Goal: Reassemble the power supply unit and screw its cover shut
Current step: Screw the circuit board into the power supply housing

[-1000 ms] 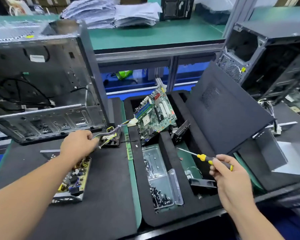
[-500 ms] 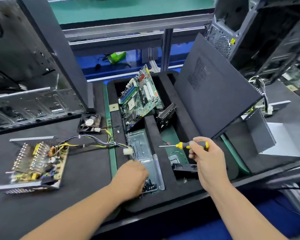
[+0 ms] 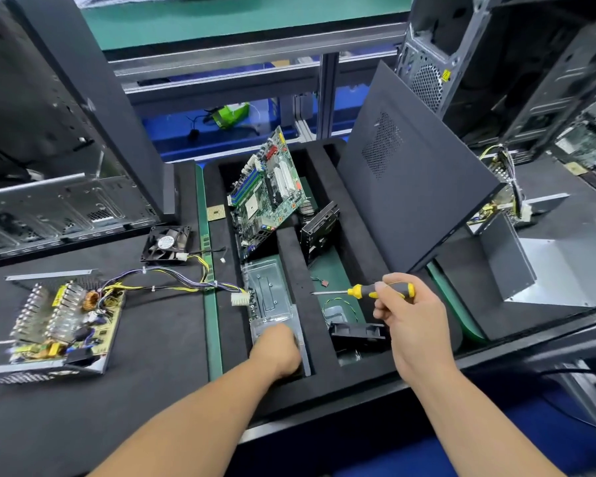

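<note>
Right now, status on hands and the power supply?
Right hand holds screwdriver. Left hand down in clear tray, grip hidden. Power supply open, coverless.

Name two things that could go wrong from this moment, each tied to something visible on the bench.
1. The left hand reaches into the clear screw tray; its fingers are hidden, so a screw could slip unnoticed into the foam.
2. The open power supply board lies bare, its wire bundle trailing across the mat; a forearm could snag it.
</note>
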